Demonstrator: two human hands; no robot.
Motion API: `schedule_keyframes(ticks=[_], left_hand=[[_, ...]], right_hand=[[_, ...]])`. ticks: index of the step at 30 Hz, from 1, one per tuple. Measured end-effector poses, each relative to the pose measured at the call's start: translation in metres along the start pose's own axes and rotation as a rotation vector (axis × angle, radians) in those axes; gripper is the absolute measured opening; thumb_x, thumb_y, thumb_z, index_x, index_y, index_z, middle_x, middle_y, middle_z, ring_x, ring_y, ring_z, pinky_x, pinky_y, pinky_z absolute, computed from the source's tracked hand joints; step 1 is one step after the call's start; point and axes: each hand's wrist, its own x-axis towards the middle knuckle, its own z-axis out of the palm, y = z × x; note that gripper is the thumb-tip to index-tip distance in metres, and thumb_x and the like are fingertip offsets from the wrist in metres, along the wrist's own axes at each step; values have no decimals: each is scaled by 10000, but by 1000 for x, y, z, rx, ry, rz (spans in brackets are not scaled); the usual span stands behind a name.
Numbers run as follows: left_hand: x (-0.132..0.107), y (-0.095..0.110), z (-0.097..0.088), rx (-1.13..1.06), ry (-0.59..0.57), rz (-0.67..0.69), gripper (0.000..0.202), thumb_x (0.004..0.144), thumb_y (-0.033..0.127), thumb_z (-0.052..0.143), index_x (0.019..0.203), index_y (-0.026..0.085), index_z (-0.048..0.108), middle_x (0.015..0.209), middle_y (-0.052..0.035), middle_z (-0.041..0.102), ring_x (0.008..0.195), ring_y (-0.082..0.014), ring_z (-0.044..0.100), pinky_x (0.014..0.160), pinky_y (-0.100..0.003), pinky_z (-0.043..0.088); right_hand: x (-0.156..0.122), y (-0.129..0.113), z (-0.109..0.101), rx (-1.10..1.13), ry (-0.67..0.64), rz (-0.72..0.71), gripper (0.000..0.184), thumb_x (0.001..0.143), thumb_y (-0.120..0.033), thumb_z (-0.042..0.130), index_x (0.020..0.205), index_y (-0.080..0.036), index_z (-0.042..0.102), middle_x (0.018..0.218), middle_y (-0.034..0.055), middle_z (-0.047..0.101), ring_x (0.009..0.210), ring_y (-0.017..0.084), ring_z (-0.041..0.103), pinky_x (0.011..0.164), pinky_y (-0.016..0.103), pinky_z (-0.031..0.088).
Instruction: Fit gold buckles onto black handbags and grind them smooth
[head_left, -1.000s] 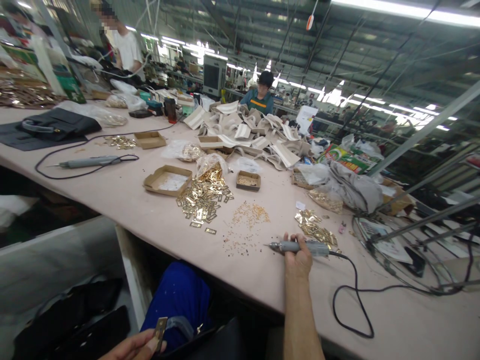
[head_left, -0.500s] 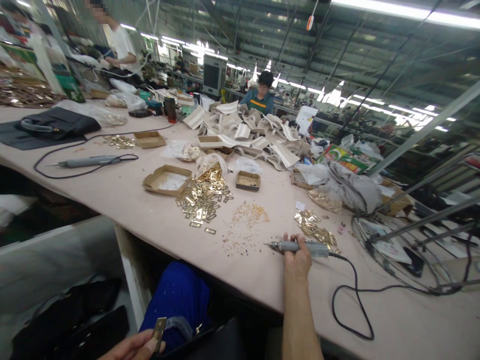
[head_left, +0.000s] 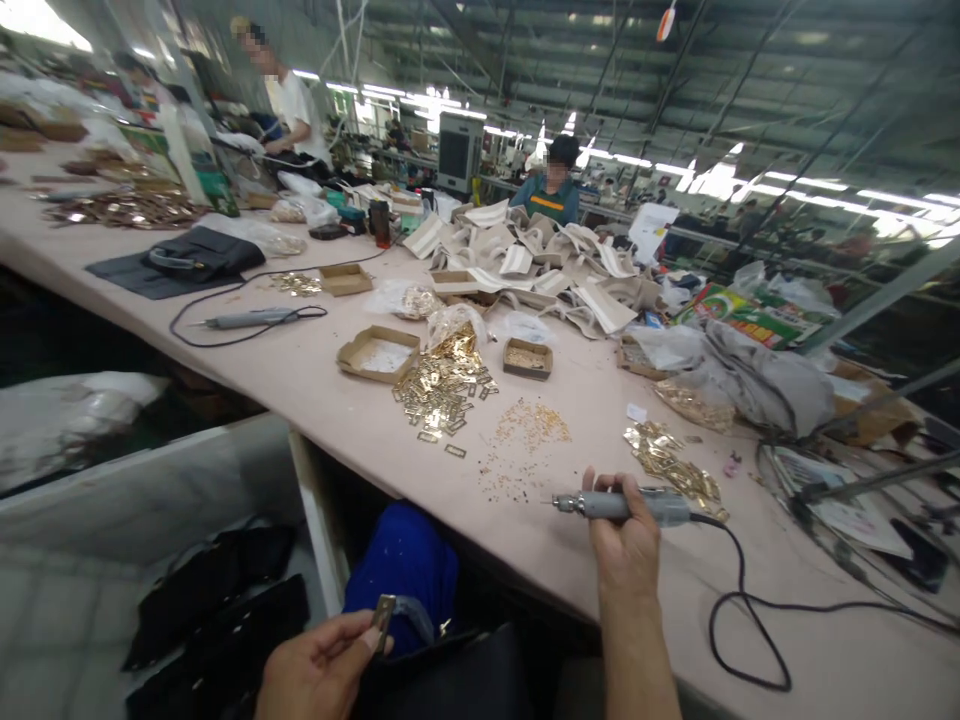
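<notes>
Low in the picture, my left hand (head_left: 322, 660) pinches a small gold metal plate (head_left: 383, 618) between thumb and fingers, above a black bag (head_left: 450, 675) at my lap. Over the table's near edge, my right hand (head_left: 626, 520) is wrapped round a grey electric screwdriver (head_left: 664, 506), its tip pointing left and its black cord running off right. Loose tiny screws (head_left: 532, 425) are scattered just beyond the tip. Behind them lies a heap of gold plates (head_left: 439, 390), and more gold plates (head_left: 667, 460) lie to the right of the screws.
A second screwdriver (head_left: 251, 318) and a black bag piece (head_left: 180, 260) lie at the left. Cardboard trays (head_left: 379, 355) stand mid-table. Beige straps (head_left: 525, 255) are piled at the back, near a seated person (head_left: 551, 190). A bin (head_left: 217, 470) stands below, left.
The view has turned left, so the table appears further right. My right hand has lifted the screwdriver slightly towards me. My left hand, still holding the plate, sits higher in the picture.
</notes>
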Motion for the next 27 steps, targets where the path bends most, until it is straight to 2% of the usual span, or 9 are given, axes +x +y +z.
schedule_keyframes(ticks=[2, 4, 8, 11, 17, 27], left_hand=[[-11, 7, 5, 17, -63, 59, 369, 600, 477, 871, 785, 158, 846, 745, -125, 809, 724, -298, 759, 701, -337, 584], [-20, 12, 10, 50, -91, 121, 249, 690, 381, 802, 747, 140, 831, 735, -125, 803, 692, -256, 731, 681, -316, 548], [-32, 17, 15, 64, -90, 105, 166, 717, 282, 739, 708, 135, 815, 707, -116, 794, 647, -224, 707, 615, -287, 503], [-37, 16, 17, 52, -83, 103, 135, 710, 235, 718, 702, 140, 813, 696, -104, 794, 629, -204, 696, 612, -273, 484], [-46, 16, 18, 54, -81, 102, 158, 741, 262, 714, 665, 149, 794, 655, -84, 780, 583, -180, 666, 585, -262, 451], [-48, 19, 12, 55, -65, 93, 192, 750, 275, 718, 618, 148, 775, 620, -86, 762, 530, -153, 599, 530, -256, 379]], right_hand=[[-28, 10, 10, -14, -60, 56, 281, 765, -113, 831, 902, -205, 604, 895, -53, 639, 802, 116, 667, 1012, 471, 614], [-58, 22, 19, -45, -130, 114, 258, 781, -121, 827, 910, -201, 617, 910, -44, 628, 812, 112, 666, 1017, 447, 617], [-111, 49, 29, -106, -190, 283, 263, 788, -149, 837, 932, -213, 627, 923, -42, 619, 816, 112, 663, 1019, 427, 620], [-137, 68, 31, -119, -193, 366, 295, 773, -155, 848, 959, -220, 629, 922, -51, 617, 811, 113, 658, 996, 440, 629], [-150, 89, 29, -123, -245, 416, 293, 772, -132, 841, 952, -217, 624, 903, -60, 614, 820, 107, 645, 1002, 452, 616], [-154, 93, 26, -147, -247, 442, 313, 754, -122, 841, 955, -216, 621, 904, -62, 612, 807, 106, 638, 1001, 427, 611]])
